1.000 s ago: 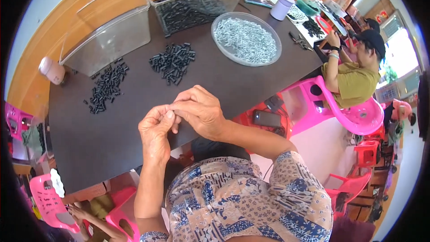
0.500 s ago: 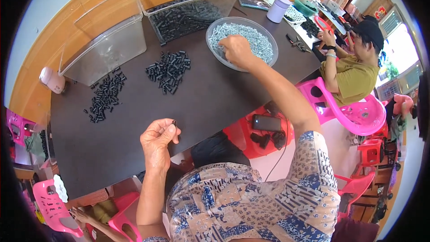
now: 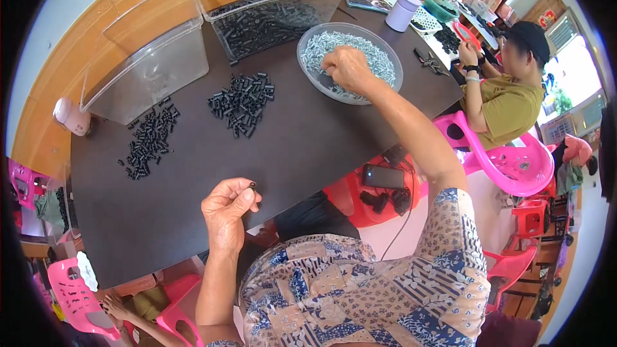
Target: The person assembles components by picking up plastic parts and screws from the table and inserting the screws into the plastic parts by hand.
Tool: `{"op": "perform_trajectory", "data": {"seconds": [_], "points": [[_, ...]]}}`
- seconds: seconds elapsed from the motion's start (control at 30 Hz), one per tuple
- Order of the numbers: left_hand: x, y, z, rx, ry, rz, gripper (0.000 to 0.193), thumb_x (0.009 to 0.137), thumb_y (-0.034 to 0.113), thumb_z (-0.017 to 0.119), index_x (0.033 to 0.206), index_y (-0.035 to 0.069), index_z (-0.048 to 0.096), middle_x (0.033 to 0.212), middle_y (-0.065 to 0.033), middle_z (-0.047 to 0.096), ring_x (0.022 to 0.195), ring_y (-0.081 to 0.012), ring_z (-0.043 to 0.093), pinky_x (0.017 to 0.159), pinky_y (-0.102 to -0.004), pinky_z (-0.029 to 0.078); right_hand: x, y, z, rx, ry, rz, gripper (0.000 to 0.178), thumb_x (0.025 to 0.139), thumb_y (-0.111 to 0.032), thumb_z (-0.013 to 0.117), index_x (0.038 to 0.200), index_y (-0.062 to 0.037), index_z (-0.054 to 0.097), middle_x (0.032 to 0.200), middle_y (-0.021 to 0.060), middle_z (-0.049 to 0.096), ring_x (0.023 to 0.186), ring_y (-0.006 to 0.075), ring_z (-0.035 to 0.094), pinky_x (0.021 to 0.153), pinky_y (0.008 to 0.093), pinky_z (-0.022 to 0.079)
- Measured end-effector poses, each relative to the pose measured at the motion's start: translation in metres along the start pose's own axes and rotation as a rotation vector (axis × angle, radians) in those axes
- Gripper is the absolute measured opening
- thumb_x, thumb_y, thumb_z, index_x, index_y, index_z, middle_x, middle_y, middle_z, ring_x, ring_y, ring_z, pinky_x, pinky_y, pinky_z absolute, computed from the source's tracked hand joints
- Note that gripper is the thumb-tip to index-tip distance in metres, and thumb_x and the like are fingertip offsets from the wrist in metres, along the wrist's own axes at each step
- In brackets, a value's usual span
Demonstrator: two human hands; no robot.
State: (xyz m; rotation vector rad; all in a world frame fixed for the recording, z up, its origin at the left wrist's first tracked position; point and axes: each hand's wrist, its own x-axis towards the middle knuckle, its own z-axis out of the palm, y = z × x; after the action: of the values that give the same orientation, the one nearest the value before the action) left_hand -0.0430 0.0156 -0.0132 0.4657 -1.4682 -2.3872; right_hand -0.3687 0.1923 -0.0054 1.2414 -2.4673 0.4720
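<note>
My left hand [image 3: 226, 211] is closed in a pinch above the table's near edge. Between its thumb and forefinger sits a small black cylindrical plastic piece [image 3: 252, 185], its end showing. My right hand [image 3: 348, 69] reaches into a round translucent bowl [image 3: 303, 72] full of small silvery screws [image 3: 376, 58]. Its fingers are drawn together over the screws, and their tips are hidden, so anything in them cannot be made out. On the dark table lie a pile of black plastic cylinders [image 3: 241, 104] and, further left, a pile of smaller black pieces [image 3: 153, 138].
Two clear bins stand at the back, one holding black pieces [image 3: 276, 22], the other a clouded bin [image 3: 151, 71]. A lilac jar [image 3: 403, 11], pliers [image 3: 429, 61] and a pink bottle [image 3: 72, 117] stand or lie around. A co-worker [image 3: 514, 99] sits at right, near a pink chair [image 3: 508, 160].
My right hand has shifted slightly right within the bowl. The black piece in my left hand has tipped a little, and that hand has otherwise stayed put.
</note>
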Motion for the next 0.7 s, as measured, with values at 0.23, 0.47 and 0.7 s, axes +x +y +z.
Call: {"op": "perform_trajectory", "data": {"seconds": [0.23, 0.47, 0.7], "points": [[0.000, -0.001, -0.001, 0.013, -0.017, 0.005, 0.015, 0.078, 0.004, 0.069, 0.090, -0.004, 0.063, 0.076, -0.0092, 0.063, 0.063, -0.0141, 0.059, 0.058, -0.0243, 0.047, 0.003, 0.000, 0.007, -0.052, -0.018, -0.096, 0.014, 0.063, -0.005, 0.057, 0.072, -0.0087, 0.068, 0.068, 0.0161, 0.060, 0.070, 0.0356, 0.060, 0.062, 0.0463, 0.047], [-0.002, -0.002, -0.003, -0.001, -0.021, 0.016, 0.015, 0.078, 0.003, 0.068, 0.090, -0.003, 0.063, 0.076, -0.0086, 0.064, 0.064, -0.0137, 0.059, 0.059, -0.0241, 0.047, 0.006, -0.002, -0.004, 0.061, -0.142, 0.027, 0.010, 0.069, -0.009, 0.058, 0.075, -0.0073, 0.066, 0.073, 0.0169, 0.063, 0.073, 0.0347, 0.062, 0.067, 0.0447, 0.048], [-0.004, -0.001, -0.004, 0.005, -0.028, 0.026, 0.014, 0.078, 0.003, 0.067, 0.090, -0.003, 0.063, 0.076, -0.0097, 0.064, 0.062, -0.0142, 0.057, 0.059, -0.0250, 0.046, 0.005, -0.001, -0.005, 0.000, -0.135, -0.019, 0.010, 0.070, -0.010, 0.057, 0.072, -0.0076, 0.066, 0.072, 0.0177, 0.063, 0.072, 0.0360, 0.061, 0.065, 0.0459, 0.048]]}}
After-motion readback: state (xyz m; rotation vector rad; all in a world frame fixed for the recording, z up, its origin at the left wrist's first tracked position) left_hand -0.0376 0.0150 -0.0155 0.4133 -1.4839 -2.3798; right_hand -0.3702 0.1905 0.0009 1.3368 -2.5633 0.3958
